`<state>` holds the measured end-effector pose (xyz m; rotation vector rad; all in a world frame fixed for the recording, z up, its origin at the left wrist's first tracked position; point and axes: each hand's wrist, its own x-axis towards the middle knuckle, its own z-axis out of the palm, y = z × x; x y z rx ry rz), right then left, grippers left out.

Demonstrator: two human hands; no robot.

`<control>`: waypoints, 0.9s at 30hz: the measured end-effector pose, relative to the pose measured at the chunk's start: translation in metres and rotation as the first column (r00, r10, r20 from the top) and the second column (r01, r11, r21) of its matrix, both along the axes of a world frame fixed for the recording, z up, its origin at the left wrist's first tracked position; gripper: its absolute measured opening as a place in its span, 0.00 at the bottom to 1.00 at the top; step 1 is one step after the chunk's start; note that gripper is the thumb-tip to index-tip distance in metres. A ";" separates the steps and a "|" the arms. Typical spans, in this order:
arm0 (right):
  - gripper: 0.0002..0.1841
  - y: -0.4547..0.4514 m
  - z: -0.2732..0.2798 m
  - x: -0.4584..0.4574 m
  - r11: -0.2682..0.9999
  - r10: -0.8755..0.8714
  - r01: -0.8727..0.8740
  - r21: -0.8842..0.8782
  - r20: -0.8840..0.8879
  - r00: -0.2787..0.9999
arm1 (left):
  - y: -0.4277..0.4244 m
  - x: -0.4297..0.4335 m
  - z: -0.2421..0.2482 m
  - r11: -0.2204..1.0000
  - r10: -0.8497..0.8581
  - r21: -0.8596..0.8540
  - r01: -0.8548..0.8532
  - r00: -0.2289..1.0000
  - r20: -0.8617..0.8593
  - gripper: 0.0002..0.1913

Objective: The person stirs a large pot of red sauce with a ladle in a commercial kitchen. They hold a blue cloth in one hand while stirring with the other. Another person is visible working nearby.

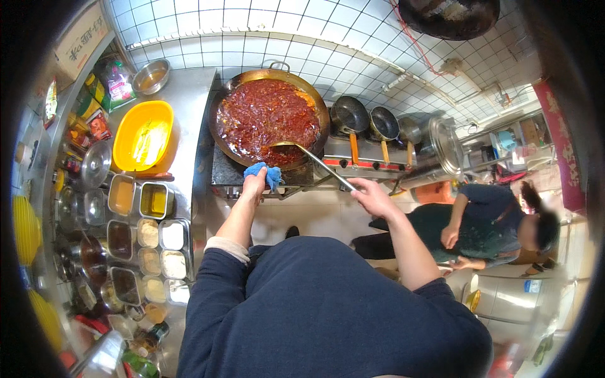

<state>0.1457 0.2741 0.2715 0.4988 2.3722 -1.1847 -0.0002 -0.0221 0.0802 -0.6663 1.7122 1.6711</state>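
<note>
A large wok [229, 152] full of a red, oily chili mixture [269, 113] stands on the stove in front of me. My left hand [255, 183] holds a bunched blue cloth [270, 176] against the wok's near rim. The fingers of my right hand [371, 196] are closed around the end of a long metal handle. It belongs to a ladle [326, 166], whose bowl lies in the mixture near the wok's right front side, partly sunk.
Several small pans, one a black frying pan [350, 115], and a tall steel pot [439, 151] stand right of the wok. The left steel counter [189, 94] bears a yellow plastic basin [120, 137] and seasoning containers [154, 199]. A co-worker [491, 222] is at the right.
</note>
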 end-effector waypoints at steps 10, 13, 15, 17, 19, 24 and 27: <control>0.21 0.016 0.111 -0.011 0.920 0.165 -0.160 0.359 0.015 0.986 | -0.002 -0.001 -0.002 0.997 0.040 0.067 -0.032 0.991 -0.130 0.17; 0.21 0.019 0.111 -0.014 0.824 0.263 -0.231 0.517 0.012 0.965 | -0.002 -0.001 0.002 0.990 0.072 0.131 -0.055 0.989 -0.128 0.15; 0.19 0.019 0.103 -0.015 0.768 0.323 -0.290 0.571 0.045 0.945 | -0.002 -0.001 -0.001 0.987 0.078 0.149 -0.060 0.990 -0.122 0.14; 0.16 0.018 0.092 -0.017 0.706 0.304 -0.347 0.617 0.179 0.936 | -0.001 -0.001 -0.010 0.986 0.073 0.158 -0.057 0.993 -0.095 0.13; 0.18 0.010 0.074 -0.015 0.799 0.150 -0.270 0.538 0.257 0.955 | 0.002 -0.001 -0.023 0.994 0.050 0.107 -0.032 0.984 -0.171 0.12; 0.25 -0.007 0.021 -0.007 0.901 -0.024 -0.112 0.418 0.307 0.951 | 0.009 -0.006 -0.044 0.994 0.083 0.088 -0.067 0.979 -0.187 0.13; 0.30 -0.009 -0.013 -0.010 0.857 -0.073 -0.080 0.509 0.273 0.959 | 0.005 -0.002 -0.036 0.988 0.077 0.145 -0.046 0.973 -0.219 0.13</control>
